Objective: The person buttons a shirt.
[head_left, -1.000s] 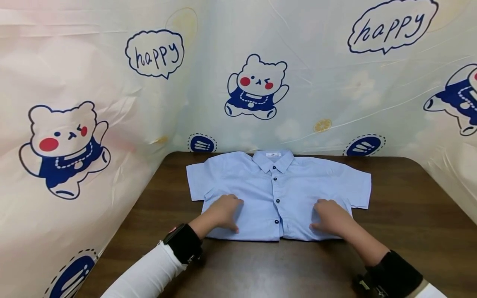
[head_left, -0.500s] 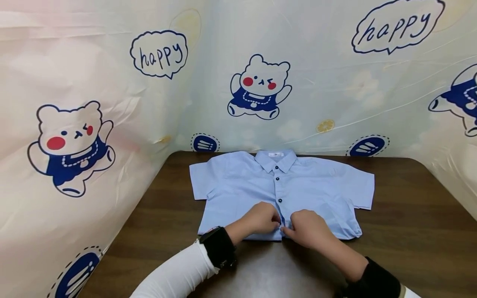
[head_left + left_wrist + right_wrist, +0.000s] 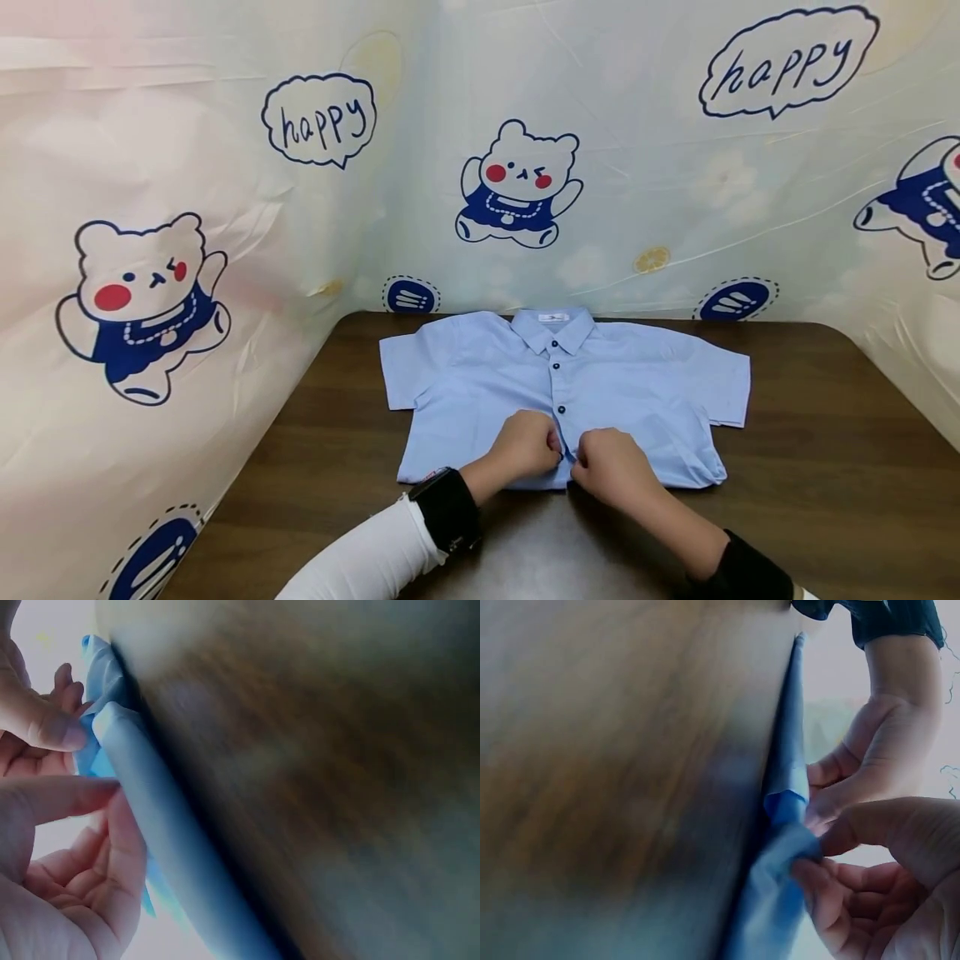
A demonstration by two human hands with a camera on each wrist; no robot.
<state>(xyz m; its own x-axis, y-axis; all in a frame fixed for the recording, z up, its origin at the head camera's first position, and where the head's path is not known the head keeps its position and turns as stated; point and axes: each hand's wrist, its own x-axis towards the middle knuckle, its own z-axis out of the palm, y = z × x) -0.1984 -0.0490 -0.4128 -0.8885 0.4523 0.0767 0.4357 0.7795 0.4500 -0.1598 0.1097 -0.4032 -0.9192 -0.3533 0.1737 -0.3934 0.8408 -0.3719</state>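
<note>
A light blue short-sleeved shirt (image 3: 480, 375) lies front up, its collar at the far edge and its lower edge toward me. Near the bottom of the button placket, my left hand (image 3: 527, 443) pinches the cloth on the left side of the front opening. Just right of it, my right hand (image 3: 613, 462) pinches the other side. In the left wrist view, the left thumb and forefinger (image 3: 112, 796) meet at the shirt's folded edge. The right wrist view shows the right thumb and forefinger (image 3: 817, 859) gripping bunched cloth. Dark buttons run down the placket; the lowest part is behind the hands.
The shirt rests on a dark brown wooden table (image 3: 825, 467). A pale curtain (image 3: 645, 167) printed with bears and the word "happy" hangs behind and on both sides. Black straps (image 3: 447, 510) circle both wrists.
Both hands have come inward from the shirt's left and right sides to the placket and taken hold of the cloth there. In the last half second they stay almost in place.
</note>
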